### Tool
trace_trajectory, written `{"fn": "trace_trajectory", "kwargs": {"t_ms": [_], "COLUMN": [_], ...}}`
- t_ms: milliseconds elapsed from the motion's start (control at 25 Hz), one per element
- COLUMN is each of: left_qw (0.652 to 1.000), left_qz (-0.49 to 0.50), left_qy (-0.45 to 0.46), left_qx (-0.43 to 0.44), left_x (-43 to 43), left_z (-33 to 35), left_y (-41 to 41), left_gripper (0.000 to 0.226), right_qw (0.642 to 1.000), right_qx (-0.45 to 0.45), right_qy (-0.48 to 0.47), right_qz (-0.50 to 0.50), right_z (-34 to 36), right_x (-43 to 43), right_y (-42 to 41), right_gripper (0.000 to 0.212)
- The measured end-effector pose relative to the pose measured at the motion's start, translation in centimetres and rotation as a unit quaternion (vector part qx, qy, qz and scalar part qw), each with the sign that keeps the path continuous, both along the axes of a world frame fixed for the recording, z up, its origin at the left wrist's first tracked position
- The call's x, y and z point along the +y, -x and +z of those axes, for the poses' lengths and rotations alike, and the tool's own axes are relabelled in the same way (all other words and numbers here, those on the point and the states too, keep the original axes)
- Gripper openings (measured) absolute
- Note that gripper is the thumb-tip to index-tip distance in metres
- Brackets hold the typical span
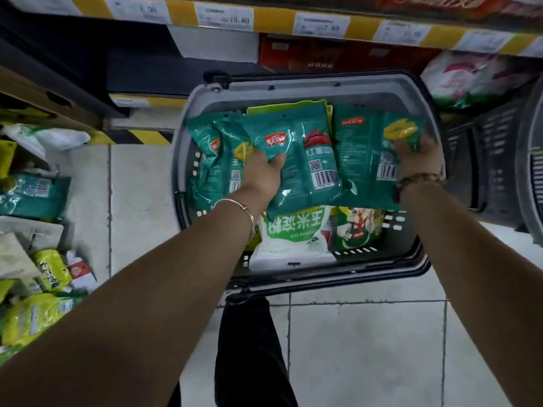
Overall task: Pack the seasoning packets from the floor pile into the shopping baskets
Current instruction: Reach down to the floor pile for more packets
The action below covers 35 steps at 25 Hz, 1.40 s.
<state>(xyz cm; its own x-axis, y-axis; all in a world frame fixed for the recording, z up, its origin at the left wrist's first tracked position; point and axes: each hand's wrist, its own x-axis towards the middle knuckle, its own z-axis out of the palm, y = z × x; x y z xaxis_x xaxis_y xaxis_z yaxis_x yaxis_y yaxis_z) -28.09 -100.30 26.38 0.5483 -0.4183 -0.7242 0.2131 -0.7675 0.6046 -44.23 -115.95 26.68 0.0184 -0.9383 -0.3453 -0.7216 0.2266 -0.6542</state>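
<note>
Both forearms are reaching forward and down over the grey shopping basket (188, 118), wearing a thin bangle (246, 212) on the left wrist and a beaded bracelet (420, 179) on the right. Between them the hands are carrying a fanned row of glossy teal packets (305, 160), which is hanging inside the rim, above a white bag (293, 233) and a green pouch (357, 230) already lying in the bottom. The left grip (264, 171) is clamping the middle of the fan, its thumb lying across a packet's face and its fingers hidden beneath. The right grip (417, 160) is curling over the lower corner of the outermost packet, knuckles toward the camera. The likeliest trouble is coming from the fan itself. The packets are overlapping loosely and looking slick, so those at the far left, which no finger is visibly pinning, are probably at risk of sliding out and tipping against or over the left rim onto the floor (141, 201). The row is also spanning nearly the whole basket, so an uneven release is likely to leave packets propped on the walls instead of lying flat. More of the floor pile (35, 259) is waiting at the left, and a second basket (493, 160) is standing just beside the first on the right.
</note>
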Motion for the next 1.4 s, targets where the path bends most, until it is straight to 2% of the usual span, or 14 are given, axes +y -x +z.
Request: {"fn": "trace_trajectory", "kwargs": {"t_ms": [80,160,200,240,320,400,440,560,720,840,1000,1160,1280,1400], "left_qw": [0.999,0.992,0.984,0.974,0.945,0.908,0.895,0.87,0.836,0.821,0.829,0.862,0.896,0.927], "left_qz": [0.036,0.093,0.099,0.061,-0.138,-0.323,-0.37,-0.428,-0.466,-0.481,-0.481,-0.439,-0.357,-0.298], "left_qy": [-0.005,0.027,0.045,0.053,0.032,-0.015,-0.036,-0.062,-0.098,-0.12,-0.103,-0.034,0.003,0.018], "left_qx": [-0.013,-0.076,-0.14,-0.21,-0.295,-0.267,-0.246,-0.235,-0.274,-0.283,-0.266,-0.252,-0.263,-0.229], "left_x": [0.0,0.5,1.0,1.6,2.1,1.5,1.1,-0.1,-2.8,-5.1,-4.9,-3.0,0.7,5.3], "left_z": [-0.8,0.2,0.6,1.0,1.3,1.0,0.5,-0.4,-0.8,-0.9,-1.1,0.0,1.4,3.1], "left_y": [0.1,0.4,0.6,1.0,2.0,2.9,3.2,3.3,2.8,2.6,2.2,0.7,-0.6,-2.5], "left_gripper": [0.048,0.042,0.05,0.06,0.069,0.064,0.062,0.063,0.063,0.064,0.064,0.062,0.047,0.04], "right_qw": [0.994,0.991,0.989,0.986,0.972,0.958,0.954,0.954,0.913,0.9,0.938,0.972,0.972,0.956], "right_qx": [0.097,0.111,0.11,0.119,0.153,0.154,0.143,0.126,0.24,0.261,0.177,0.098,0.065,0.057], "right_qy": [-0.046,-0.073,-0.092,-0.109,-0.125,-0.112,-0.109,-0.104,-0.144,-0.166,-0.153,-0.069,-0.012,0.021], "right_qz": [0.0,0.014,0.023,0.046,0.127,0.216,0.239,0.252,0.298,0.306,0.257,0.202,0.224,0.288], "right_z": [-2.3,-3.1,-3.0,-2.9,-2.3,-2.7,-3.0,-3.9,-4.7,-4.6,-4.7,-1.8,1.0,3.0], "right_x": [-0.7,-0.6,-0.1,0.7,3.0,5.3,5.9,6.2,3.7,1.9,1.4,3.6,6.2,9.3], "right_y": [0.4,0.7,0.8,0.8,0.5,0.2,0.1,-0.3,-1.5,-2.4,-2.3,-3.3,-4.7,-6.5], "right_gripper": [0.034,0.042,0.049,0.057,0.064,0.063,0.061,0.058,0.055,0.055,0.049,0.038,0.043,0.046]}}
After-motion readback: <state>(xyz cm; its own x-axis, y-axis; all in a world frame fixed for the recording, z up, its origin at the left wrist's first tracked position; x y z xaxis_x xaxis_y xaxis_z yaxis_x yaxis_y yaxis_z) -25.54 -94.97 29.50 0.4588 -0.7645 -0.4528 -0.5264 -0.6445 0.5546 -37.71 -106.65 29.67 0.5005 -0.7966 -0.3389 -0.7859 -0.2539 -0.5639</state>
